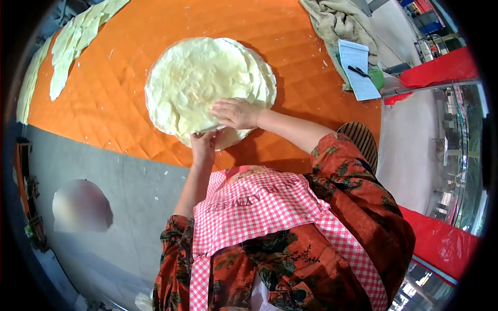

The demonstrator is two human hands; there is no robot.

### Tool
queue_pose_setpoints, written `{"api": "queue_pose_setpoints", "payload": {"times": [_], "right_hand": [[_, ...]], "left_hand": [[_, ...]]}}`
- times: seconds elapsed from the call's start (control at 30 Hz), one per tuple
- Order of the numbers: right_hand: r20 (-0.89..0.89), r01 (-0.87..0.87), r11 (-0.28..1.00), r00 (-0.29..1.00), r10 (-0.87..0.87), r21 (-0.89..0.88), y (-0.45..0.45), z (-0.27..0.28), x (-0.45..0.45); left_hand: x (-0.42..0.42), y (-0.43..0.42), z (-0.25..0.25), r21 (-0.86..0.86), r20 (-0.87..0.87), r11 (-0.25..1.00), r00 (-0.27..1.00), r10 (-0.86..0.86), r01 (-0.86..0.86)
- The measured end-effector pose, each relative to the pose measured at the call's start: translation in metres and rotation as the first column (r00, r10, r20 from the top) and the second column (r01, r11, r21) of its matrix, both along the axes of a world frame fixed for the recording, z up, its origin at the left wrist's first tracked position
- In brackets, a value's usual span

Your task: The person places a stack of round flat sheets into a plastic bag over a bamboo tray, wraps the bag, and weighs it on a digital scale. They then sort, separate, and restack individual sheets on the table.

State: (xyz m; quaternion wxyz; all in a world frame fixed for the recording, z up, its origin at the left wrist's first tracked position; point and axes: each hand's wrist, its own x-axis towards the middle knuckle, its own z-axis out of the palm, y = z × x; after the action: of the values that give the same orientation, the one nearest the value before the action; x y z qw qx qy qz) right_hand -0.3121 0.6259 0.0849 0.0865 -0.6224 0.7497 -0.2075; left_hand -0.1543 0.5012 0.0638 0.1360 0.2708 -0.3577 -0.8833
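A pile of thin, round, pale flatbreads (199, 72) lies on an orange cloth (119, 109) in front of me, its sheets slightly out of line. My left hand (204, 146) is at the near rim of the pile, with the fingers curled round the edge of a flatbread. Part of that grip is hidden under the sheet. My right hand (236, 113) rests flat on the top flatbread near the same rim, fingers stretched out to the left.
More folded flatbread sheets (78, 39) lie at the far left. A notepad (353, 54) with a black pen (359, 71) is at the right, beside a crumpled beige cloth (340, 20). A striped oval thing (359, 140) sits by my right elbow. Grey floor (140, 207) lies left.
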Motion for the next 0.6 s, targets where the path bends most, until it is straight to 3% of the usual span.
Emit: {"api": "queue_pose_setpoints", "payload": {"times": [0.07,0.1,0.17,0.3,0.37,0.5,0.6], "right_hand": [[0.135,0.012,1.0,0.991,-0.013,0.008,-0.006,-0.004,-0.007],[0.112,0.018,1.0,0.994,-0.017,-0.003,-0.007,-0.005,-0.005],[0.059,0.028,0.999,0.998,-0.027,-0.03,-0.01,-0.006,-0.002],[-0.219,0.123,0.977,0.962,-0.161,-0.176,-0.008,0.001,0.024],[-0.185,0.138,0.976,0.968,-0.168,-0.166,-0.011,-0.006,0.02],[-0.098,0.075,0.992,0.992,-0.085,-0.103,-0.017,-0.014,0.003],[0.016,0.111,0.977,0.994,-0.109,-0.18,-0.02,-0.014,-0.006]], "left_hand": [[-0.002,0.003,-0.002,-0.015,0.021,0.999,0.999,0.033,-0.032],[-0.002,0.002,-0.003,-0.017,0.034,1.0,0.999,0.025,-0.025],[-0.002,0.006,-0.004,0.03,0.068,0.995,0.993,0.092,-0.094],[-0.009,0.005,-0.006,0.013,0.12,0.997,0.99,0.078,-0.08],[-0.01,0.01,-0.001,-0.013,0.117,0.99,0.983,0.141,-0.14],[-0.007,0.015,0.024,0.107,0.055,0.985,0.99,0.134,-0.139],[-0.012,0.013,0.021,0.012,0.137,0.993,0.984,0.114,-0.117]]}}
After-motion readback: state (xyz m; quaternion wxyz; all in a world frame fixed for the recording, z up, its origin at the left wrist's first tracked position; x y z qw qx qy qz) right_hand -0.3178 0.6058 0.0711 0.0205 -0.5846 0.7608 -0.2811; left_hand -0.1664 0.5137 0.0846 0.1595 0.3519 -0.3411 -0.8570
